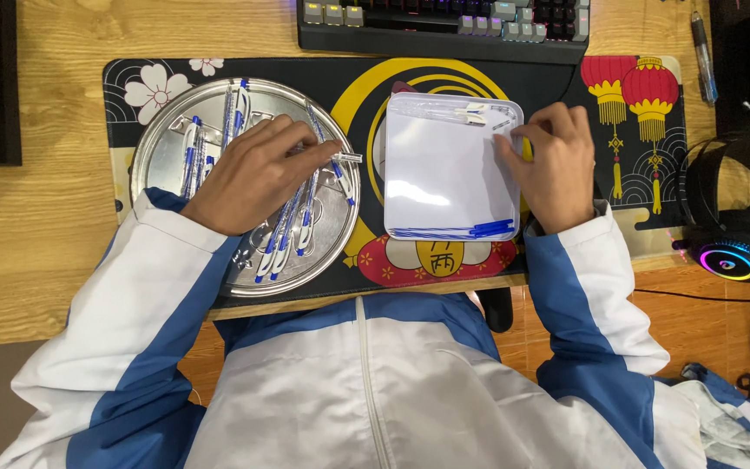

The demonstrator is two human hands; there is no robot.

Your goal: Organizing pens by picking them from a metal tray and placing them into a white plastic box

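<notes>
the person's left hand (249, 174) lies over the round metal tray (154, 156) near the left end of the desk mat (358, 78), fingers curled around a clear pen barrel (345, 157) whose tip pokes out past the tray's right rim. blue-and-white pens (288, 234) lie scattered across the tray, some under the hand. the right hand (553, 165) rests at the right edge of the white rectangular tray (444, 165) in the middle of the mat, fingertips pinched at its upper right corner; whether they hold a small part cannot be told. small white pieces (475, 113) sit along that tray's far edge, blue refills (470, 231) along its near edge. by the look of it, a pen is being put together, the barrel picked and a part being gathered. bringing the two hands together would call for steady alignment of thin pieces.
</notes>
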